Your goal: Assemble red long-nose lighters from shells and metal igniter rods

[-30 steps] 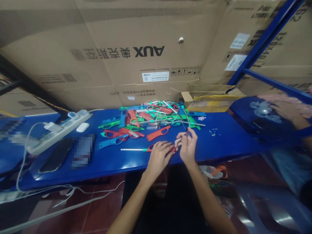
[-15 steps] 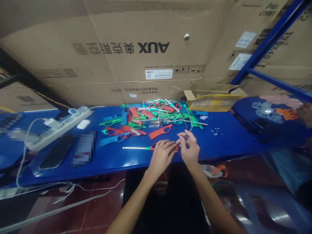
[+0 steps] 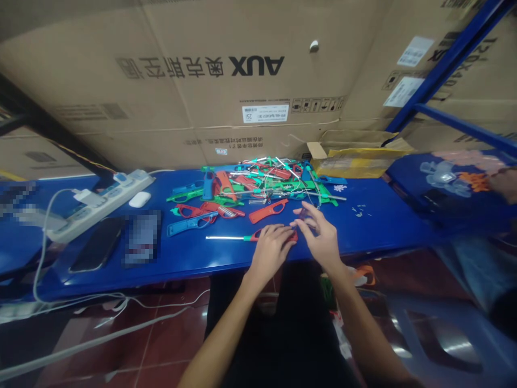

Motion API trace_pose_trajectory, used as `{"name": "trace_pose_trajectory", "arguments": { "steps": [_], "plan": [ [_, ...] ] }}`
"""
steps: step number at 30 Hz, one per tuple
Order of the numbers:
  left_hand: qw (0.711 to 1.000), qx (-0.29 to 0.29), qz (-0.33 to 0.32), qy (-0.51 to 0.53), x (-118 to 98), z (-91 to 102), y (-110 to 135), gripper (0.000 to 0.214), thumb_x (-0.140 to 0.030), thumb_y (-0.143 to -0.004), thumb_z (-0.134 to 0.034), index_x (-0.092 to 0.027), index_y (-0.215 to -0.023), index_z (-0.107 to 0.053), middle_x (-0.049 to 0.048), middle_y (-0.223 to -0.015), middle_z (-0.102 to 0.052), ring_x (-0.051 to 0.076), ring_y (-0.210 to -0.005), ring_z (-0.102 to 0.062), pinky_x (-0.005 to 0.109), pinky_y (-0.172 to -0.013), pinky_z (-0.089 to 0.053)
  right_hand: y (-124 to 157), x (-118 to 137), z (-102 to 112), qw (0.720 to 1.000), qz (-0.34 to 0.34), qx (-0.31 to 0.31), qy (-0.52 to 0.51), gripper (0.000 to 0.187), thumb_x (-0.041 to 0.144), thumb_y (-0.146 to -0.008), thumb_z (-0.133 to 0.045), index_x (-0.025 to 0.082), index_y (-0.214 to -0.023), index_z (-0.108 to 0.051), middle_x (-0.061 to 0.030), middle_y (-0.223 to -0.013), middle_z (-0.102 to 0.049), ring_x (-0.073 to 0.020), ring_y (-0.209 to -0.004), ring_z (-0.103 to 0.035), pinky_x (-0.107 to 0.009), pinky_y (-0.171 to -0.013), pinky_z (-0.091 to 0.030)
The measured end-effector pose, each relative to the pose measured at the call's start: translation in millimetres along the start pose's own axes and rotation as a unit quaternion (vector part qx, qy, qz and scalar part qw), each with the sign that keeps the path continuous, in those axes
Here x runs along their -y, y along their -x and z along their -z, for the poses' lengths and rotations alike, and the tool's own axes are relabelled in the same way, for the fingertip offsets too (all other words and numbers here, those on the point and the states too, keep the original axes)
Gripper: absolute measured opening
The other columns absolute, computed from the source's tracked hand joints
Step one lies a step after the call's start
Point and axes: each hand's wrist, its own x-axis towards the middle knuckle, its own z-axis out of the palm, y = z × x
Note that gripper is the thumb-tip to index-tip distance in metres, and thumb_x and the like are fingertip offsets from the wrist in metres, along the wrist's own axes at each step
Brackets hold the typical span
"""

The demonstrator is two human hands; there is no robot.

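Note:
A long-necked gas lighter [image 3: 228, 238] lies near the table's front edge, its metal tube pointing left, with a green collar and a red handle. My left hand [image 3: 271, 249] is closed over the handle, which its fingers mostly cover. Just right of it, my right hand [image 3: 323, 237] is closed, thumb and fingers bent together by the handle's end; anything between those fingertips is too small to make out. Beyond both hands sits a red handle shell [image 3: 268, 211]. Behind that is a pile of lighter parts [image 3: 266, 183] in red, green and blue, with metal tubes and thin wires.
An open cardboard box [image 3: 355, 161] stands behind the pile. Tiny white pieces [image 3: 358, 210] are scattered at right. Left are a power strip [image 3: 105, 205], a white earphone case [image 3: 139, 199] and a dark phone [image 3: 97, 243]. Another person's hand [image 3: 503, 183] is at far right.
My right hand has shifted slightly right, its fingers still bent together beside the lighter handle. My left hand stays on the handle. The whole view has tilted a little.

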Motion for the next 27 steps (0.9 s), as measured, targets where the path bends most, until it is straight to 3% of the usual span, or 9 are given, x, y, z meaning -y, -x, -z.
{"name": "trace_pose_trajectory", "arguments": {
  "steps": [6, 11, 27],
  "plan": [
    [1.0, 0.014, -0.011, -0.021, 0.2, -0.3, -0.1, 0.027, -0.027, -0.099, -0.062, -0.024, -0.125, -0.069, 0.0056, -0.125, -0.073, 0.025, -0.121, -0.062, 0.046, -0.104, -0.045, 6.5, -24.9, -13.9, 0.994, -0.073, -0.066, -0.05, 0.075, 0.031, -0.091, -0.07, 0.025, -0.156, -0.033, -0.0025, -0.096, -0.074, -0.0147, -0.074, -0.071, -0.033, -0.076, -0.063],
    [1.0, 0.014, -0.004, -0.019, -0.2, -0.2, -1.1, 0.026, -0.028, -0.101, -0.061, -0.025, -0.124, -0.07, 0.0049, -0.125, -0.073, 0.025, -0.121, -0.062, 0.044, -0.103, -0.046, 2.1, -29.1, -15.4, 0.975, -0.122, -0.144, -0.118, 0.075, 0.034, -0.091, -0.067, 0.026, -0.156, -0.03, 0.0005, -0.088, -0.07, -0.0112, -0.057, -0.063, -0.028, -0.061, -0.058],
    [0.999, 0.008, -0.023, -0.034, 1.8, -0.7, -0.9, 0.026, -0.03, -0.102, -0.058, -0.024, -0.124, -0.071, 0.0048, -0.125, -0.073, 0.024, -0.117, -0.062, 0.043, -0.1, -0.046, 4.6, -34.9, -15.8, 0.978, -0.085, -0.153, -0.11, 0.072, 0.033, -0.094, -0.065, 0.028, -0.157, -0.029, 0.0003, -0.094, -0.071, -0.0104, -0.061, -0.065, -0.027, -0.067, -0.059]
  ]
}}
